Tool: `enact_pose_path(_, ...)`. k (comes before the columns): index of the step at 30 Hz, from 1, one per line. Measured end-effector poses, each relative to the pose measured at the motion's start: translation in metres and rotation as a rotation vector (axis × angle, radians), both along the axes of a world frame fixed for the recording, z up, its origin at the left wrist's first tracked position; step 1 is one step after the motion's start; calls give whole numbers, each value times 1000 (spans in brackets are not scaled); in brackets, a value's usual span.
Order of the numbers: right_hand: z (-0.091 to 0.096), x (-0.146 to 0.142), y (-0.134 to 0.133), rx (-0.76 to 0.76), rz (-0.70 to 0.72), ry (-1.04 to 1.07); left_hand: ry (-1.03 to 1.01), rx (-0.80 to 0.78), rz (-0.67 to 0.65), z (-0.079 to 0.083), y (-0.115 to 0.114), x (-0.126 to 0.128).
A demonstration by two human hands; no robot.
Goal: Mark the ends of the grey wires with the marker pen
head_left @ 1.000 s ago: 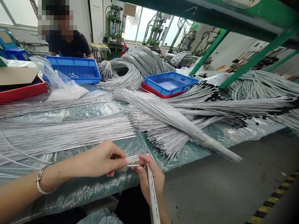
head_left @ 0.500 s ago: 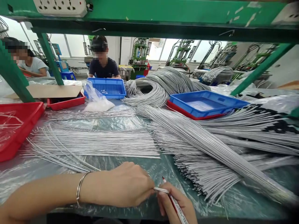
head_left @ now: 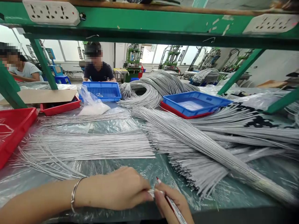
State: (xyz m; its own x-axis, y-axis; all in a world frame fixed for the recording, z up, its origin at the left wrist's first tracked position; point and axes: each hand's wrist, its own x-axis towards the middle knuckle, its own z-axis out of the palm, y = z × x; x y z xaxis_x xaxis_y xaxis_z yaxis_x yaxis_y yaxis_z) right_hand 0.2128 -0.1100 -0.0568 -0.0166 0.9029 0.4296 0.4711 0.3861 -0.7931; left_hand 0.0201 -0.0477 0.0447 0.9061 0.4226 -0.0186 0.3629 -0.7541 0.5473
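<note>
My left hand (head_left: 119, 188) is closed near the front edge of the table, a silver bangle on its wrist. Its fingertips pinch a small clear tube piece (head_left: 151, 193) that meets my right hand (head_left: 173, 203). My right hand grips a white marker with a red tip (head_left: 171, 203), its point up toward the tube piece. Just beyond my hands lies a flat sheaf of thin grey wires (head_left: 93, 146) on clear plastic sheeting.
A long taped wire bundle (head_left: 201, 146) crosses the table to the right. Blue trays (head_left: 198, 104) (head_left: 102, 91), red trays (head_left: 11, 127), wire coils (head_left: 149, 90) and a plastic bag (head_left: 93, 104) stand behind. Two people sit across. A green shelf beam (head_left: 149, 26) hangs overhead.
The view has tilted up and swung left, showing the shelf beam and the left red tray. My hands have dropped to the bottom edge, still joined at the small tube piece.
</note>
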Motion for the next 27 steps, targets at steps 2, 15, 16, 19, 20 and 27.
enact_pose_path(2, 7, -3, 2, 3, 45, 14, -16, -13, 37, -3, -1, 1)
enact_pose_path(15, 8, 0, 6, -164, 244, 311, 125, -467, 69, 4, 17, 9)
enact_pose_path(16, 8, 0, 5, -184, 236, 300, 132, -471, 71, 4, 17, 10)
enact_pose_path(19, 8, 0, 4, -211, 217, 261, 153, -457, 58, 4, 19, 10)
enact_pose_path(20, 8, 0, 4, -209, 217, 247, 157, -445, 48, 4, 19, 10)
enact_pose_path(27, 18, -4, 0, -65, 224, 151, 155, -472, 6, 7, 17, 8)
